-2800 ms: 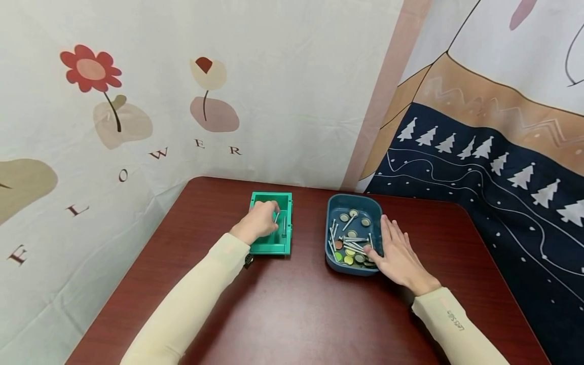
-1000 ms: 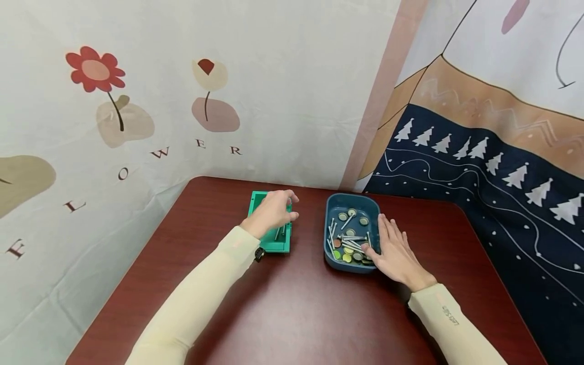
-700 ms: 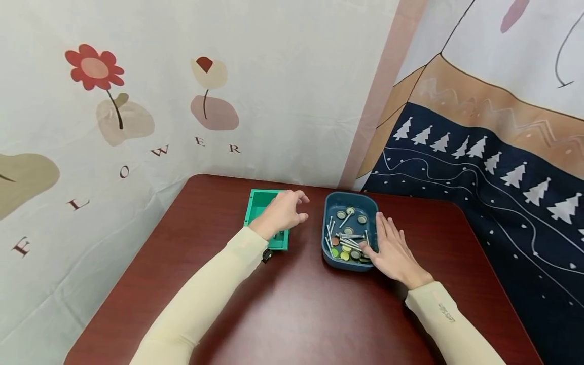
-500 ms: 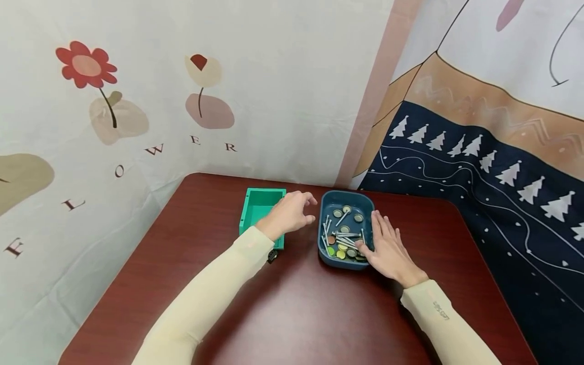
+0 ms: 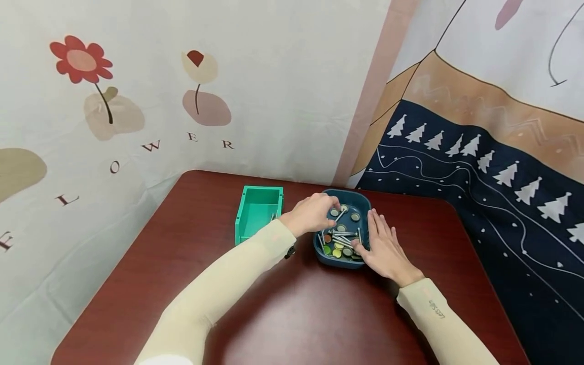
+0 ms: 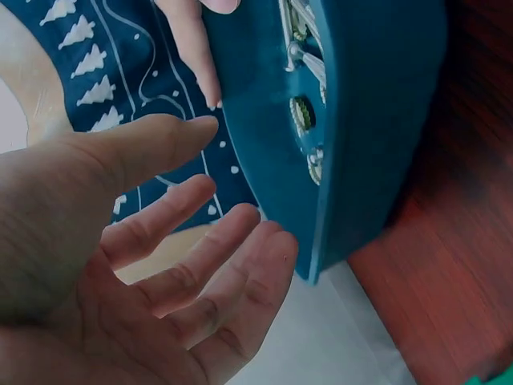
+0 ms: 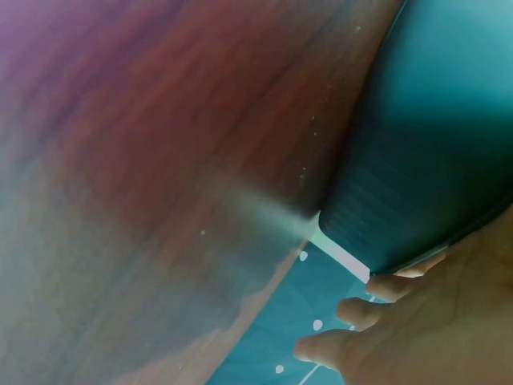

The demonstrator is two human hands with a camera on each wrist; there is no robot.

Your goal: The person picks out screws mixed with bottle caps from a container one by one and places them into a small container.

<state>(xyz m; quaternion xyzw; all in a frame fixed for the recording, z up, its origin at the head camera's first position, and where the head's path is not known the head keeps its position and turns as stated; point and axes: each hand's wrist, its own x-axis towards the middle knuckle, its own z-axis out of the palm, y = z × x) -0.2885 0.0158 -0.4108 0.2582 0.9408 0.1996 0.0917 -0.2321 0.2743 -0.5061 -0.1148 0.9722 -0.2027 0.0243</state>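
My left hand (image 5: pixel 311 214) hovers over the left rim of a blue tray (image 5: pixel 338 263). In the left wrist view its thumb and fingers are apart, with nothing between them. Inside the tray lie several silver screws (image 5: pixel 343 241) and several bottle caps (image 5: pixel 355 217), some grey, some yellow or green. My right hand (image 5: pixel 385 251) rests along the tray's right side, fingers straight against the outer wall and thumb over the rim. Left of the tray stands a green box (image 5: pixel 255 218); screws show at its right side, where my left hand and sleeve hide part of it.
Both containers stand near the back edge of a dark red-brown table (image 5: pixel 292 304). Behind it hangs a cloth (image 5: pixel 283 101) printed with flowers, letters and trees. My left forearm crosses in front of the green box.
My left hand held a screw in the green box, let it go, rose and moved right to the blue tray. My right hand has stayed at the tray's side.
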